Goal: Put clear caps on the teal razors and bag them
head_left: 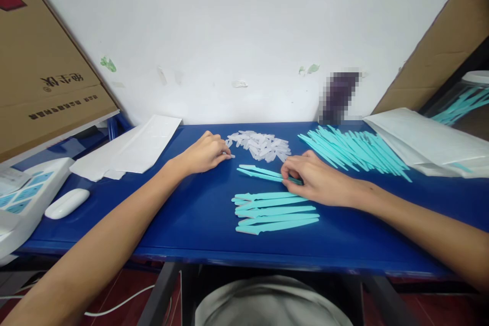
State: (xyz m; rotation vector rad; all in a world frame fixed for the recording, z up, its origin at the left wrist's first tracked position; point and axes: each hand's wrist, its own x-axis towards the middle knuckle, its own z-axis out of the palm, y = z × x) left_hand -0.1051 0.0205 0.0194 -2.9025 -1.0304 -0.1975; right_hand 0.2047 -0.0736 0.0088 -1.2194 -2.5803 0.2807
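Honestly, pickup stage, I'd guess: left hand (205, 153) pinches a clear cap (233, 156), right hand (315, 178) grips eyebrow razors (260, 169); lining up needs care.

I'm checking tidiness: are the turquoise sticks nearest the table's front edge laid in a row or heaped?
In a row: the front sticks lie side by side, roughly parallel, unlike the heaped sticks beyond the right hand.
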